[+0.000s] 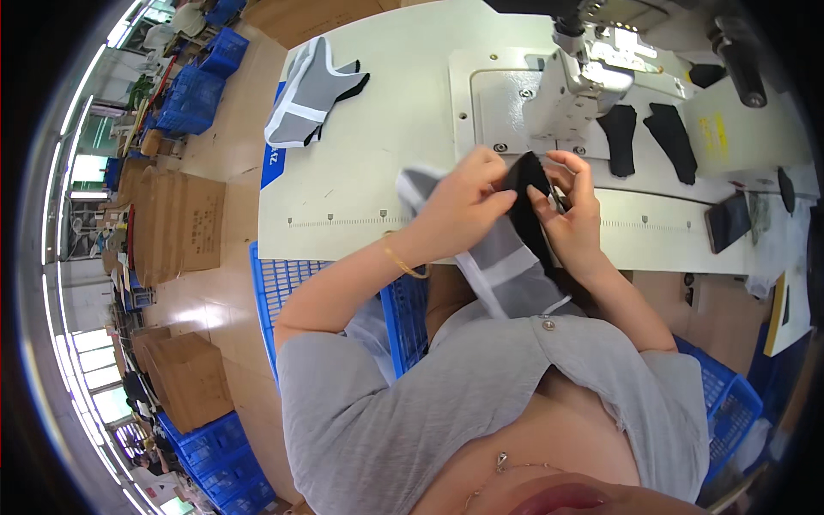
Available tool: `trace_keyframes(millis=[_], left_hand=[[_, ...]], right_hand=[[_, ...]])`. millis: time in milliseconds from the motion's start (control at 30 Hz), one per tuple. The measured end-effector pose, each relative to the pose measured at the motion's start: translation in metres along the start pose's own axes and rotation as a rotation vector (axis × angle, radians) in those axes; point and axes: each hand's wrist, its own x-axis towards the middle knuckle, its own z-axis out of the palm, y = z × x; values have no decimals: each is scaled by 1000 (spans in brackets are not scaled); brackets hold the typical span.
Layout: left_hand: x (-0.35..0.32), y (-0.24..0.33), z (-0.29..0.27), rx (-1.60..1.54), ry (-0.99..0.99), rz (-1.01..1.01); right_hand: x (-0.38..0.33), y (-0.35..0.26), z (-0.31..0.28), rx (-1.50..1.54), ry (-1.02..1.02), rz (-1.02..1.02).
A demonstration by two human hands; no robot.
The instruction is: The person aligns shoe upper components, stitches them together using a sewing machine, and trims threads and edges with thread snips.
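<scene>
Just in front of the sewing machine, I hold up a cut fabric piece of grey cloth with white bands and a black layer. My left hand is closed, its thumb and fingers pinching the black edge. My right hand is curled at the other side of the black layer. A small dark tool with a shiny metal part shows between its fingers; its kind is partly hidden. The lower end of the fabric hangs over the table's front edge toward my lap.
A similar grey and white piece lies at the table's far left. Black fabric strips lie right of the machine head, and a dark phone near the right edge. Blue crates stand below the table; cardboard boxes stand on the left floor.
</scene>
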Motion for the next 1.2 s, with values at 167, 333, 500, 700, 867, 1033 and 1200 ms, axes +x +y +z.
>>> trace_keyframes(millis=[167,333,500,700,867,1033,1200], left_hand=[[-17,-2,-51,-436,-166,-513],[1,29,-48,-135,-241,-560],[8,65,-12,542,-44,49],[15,31,-15,-261,-183,-451],[7,39,12,-77,-282,-325],[13,35,24,-88,-1,-352],[18,47,37,-58,91,-335]], right_hand=[[14,-11,-16,244,-287,192],[22,-34,-23,382,-390,398],[13,-47,-20,163,-352,136],[-14,-30,-45,-11,-516,131],[8,0,-97,-57,-272,42],[89,62,-191,-1142,415,-300],[93,85,-205,-1338,256,-258]])
